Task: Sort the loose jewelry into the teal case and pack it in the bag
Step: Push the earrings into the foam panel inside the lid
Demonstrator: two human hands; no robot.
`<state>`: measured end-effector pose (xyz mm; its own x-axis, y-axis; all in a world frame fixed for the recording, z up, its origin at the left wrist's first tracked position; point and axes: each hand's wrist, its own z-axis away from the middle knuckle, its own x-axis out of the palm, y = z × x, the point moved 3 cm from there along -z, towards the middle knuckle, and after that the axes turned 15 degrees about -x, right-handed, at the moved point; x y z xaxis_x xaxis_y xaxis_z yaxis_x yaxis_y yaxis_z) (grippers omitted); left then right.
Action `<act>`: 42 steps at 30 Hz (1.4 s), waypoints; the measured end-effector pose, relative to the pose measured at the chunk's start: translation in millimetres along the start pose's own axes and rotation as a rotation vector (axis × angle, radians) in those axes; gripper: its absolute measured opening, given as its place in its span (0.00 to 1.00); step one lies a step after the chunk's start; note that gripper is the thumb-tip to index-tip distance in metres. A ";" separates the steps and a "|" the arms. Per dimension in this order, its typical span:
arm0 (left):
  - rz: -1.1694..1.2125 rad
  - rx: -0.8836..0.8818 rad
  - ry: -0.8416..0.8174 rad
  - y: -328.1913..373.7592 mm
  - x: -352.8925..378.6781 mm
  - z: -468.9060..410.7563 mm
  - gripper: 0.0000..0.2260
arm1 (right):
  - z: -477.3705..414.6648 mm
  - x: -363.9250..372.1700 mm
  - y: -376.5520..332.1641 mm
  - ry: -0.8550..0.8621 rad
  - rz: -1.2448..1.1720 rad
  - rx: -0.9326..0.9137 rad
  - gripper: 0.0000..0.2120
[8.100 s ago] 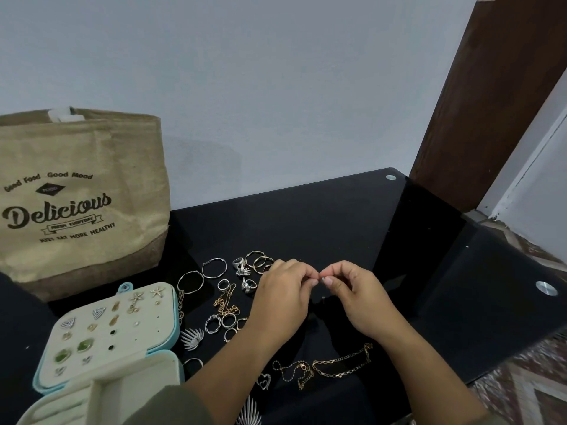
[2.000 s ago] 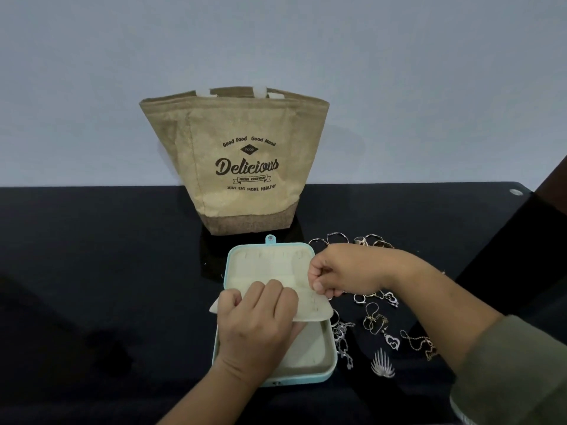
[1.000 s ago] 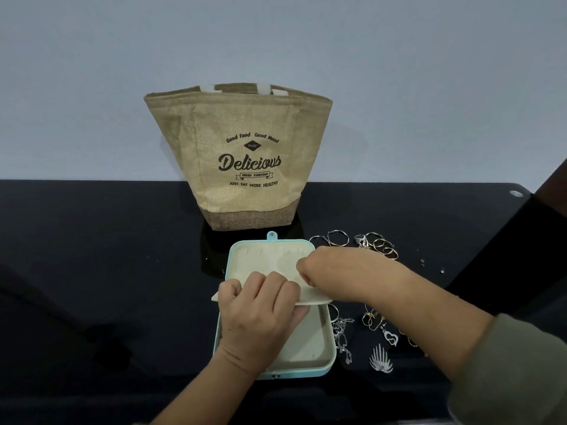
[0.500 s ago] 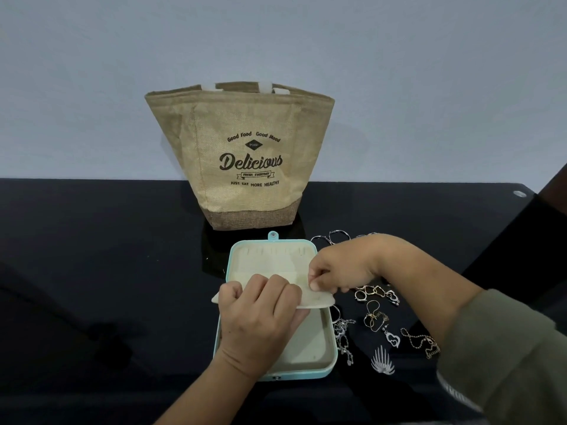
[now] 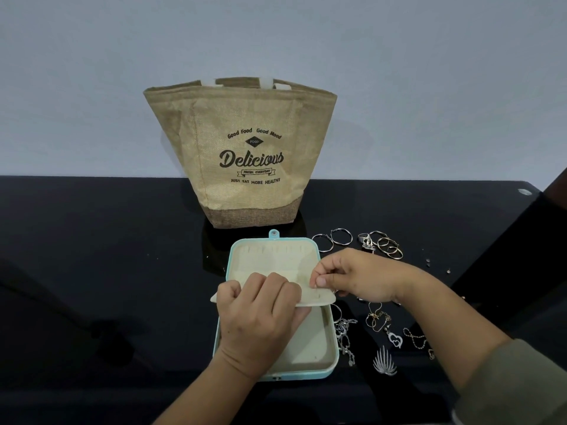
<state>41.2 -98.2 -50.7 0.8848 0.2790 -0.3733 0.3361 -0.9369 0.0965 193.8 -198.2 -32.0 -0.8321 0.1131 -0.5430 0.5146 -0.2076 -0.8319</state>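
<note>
The teal case (image 5: 273,239) lies open on the black table, cream lined. My left hand (image 5: 257,317) grips the case's cream earring panel (image 5: 319,297) and holds it raised over the lower tray. My right hand (image 5: 352,276) pinches thumb and fingertips together at the panel's right part, on a piece too small to make out. Loose jewelry lies right of the case: hoops (image 5: 333,239), rings (image 5: 386,245), chains with a heart pendant (image 5: 395,340), and a leaf-shaped piece (image 5: 383,361). The burlap bag (image 5: 245,154) stands upright behind the case.
The black glass table (image 5: 92,256) runs up to a pale wall. A few tiny studs (image 5: 428,262) lie far right, near the table's right edge. A dark wooden frame (image 5: 555,185) rises beyond the right corner.
Eight seconds ago both hands worked a small piece over the jewelry pile. In the last two seconds my left hand kept holding the panel while my right hand shifted slightly along its right side.
</note>
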 end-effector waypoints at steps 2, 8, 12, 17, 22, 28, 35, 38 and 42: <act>0.000 -0.001 0.001 0.0 -0.1 0.1 0.19 | 2.0 0.2 -3.4 0.008 -0.015 -0.005 0.09; 0.001 -0.008 0.003 0.2 0.4 -0.3 0.18 | 17.4 3.8 -2.9 0.166 -0.087 -0.036 0.12; -0.003 -0.019 0.006 0.2 1.6 0.6 0.19 | 39.8 18.2 -5.0 0.366 0.090 -0.177 0.17; 0.005 -0.010 0.006 -0.2 0.4 0.5 0.18 | 43.4 31.4 4.3 0.469 0.326 -0.391 0.14; -0.012 -0.011 0.005 0.4 0.0 0.4 0.19 | 38.2 36.0 10.2 0.496 0.321 -0.380 0.13; -0.016 -0.012 -0.009 1.4 -0.1 0.8 0.19 | 28.9 42.6 10.1 0.478 0.235 -0.333 0.10; 0.007 -0.016 -0.027 1.1 -0.5 1.0 0.18 | 25.3 36.2 14.7 0.483 0.197 -0.320 0.07; 0.114 -0.027 -0.090 -3.7 3.7 -6.6 0.13 | 20.9 31.9 16.2 0.500 0.135 -0.303 0.06; 0.256 -0.046 -0.303 -27.0 21.0 -30.4 0.09 | 6.6 27.6 25.3 0.648 -0.032 -0.185 0.05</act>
<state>60.6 -60.7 -33.1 0.8090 -0.0433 -0.5862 0.1377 -0.9556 0.2606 182.4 -206.7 -67.3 -0.5850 0.6887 -0.4283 0.5667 -0.0306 -0.8233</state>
